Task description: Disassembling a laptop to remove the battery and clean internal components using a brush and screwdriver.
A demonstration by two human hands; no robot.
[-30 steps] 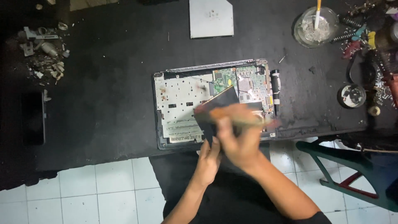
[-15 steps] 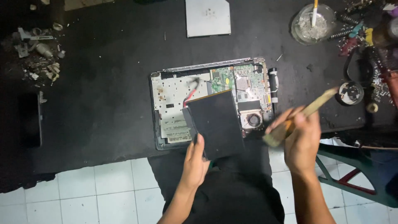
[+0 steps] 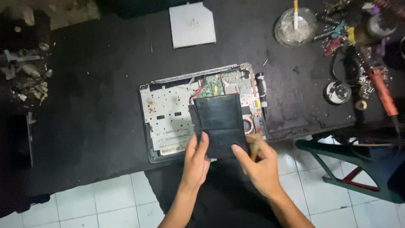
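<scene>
An opened laptop base (image 3: 168, 118) lies on the black table (image 3: 93, 105), its pale inner frame and green circuit board exposed. A flat black rectangular panel (image 3: 221, 122) is held over the base's right half. My left hand (image 3: 196, 162) grips the panel's lower left edge, thumb on top. My right hand (image 3: 259, 164) pinches the lower right corner and also holds a wooden-handled brush (image 3: 254, 145), mostly hidden in the fist.
A grey square drive (image 3: 192, 24) lies at the back. At the back right stand a glass bowl (image 3: 295, 27), a small round tin (image 3: 337, 92) and a pile of tools (image 3: 371, 50). Scrap parts (image 3: 25, 76) sit far left. A green stool (image 3: 354, 169) stands on the tiled floor.
My right hand swung the brush out to the right, then came back to the panel's lower right corner. My left hand kept hold of the panel.
</scene>
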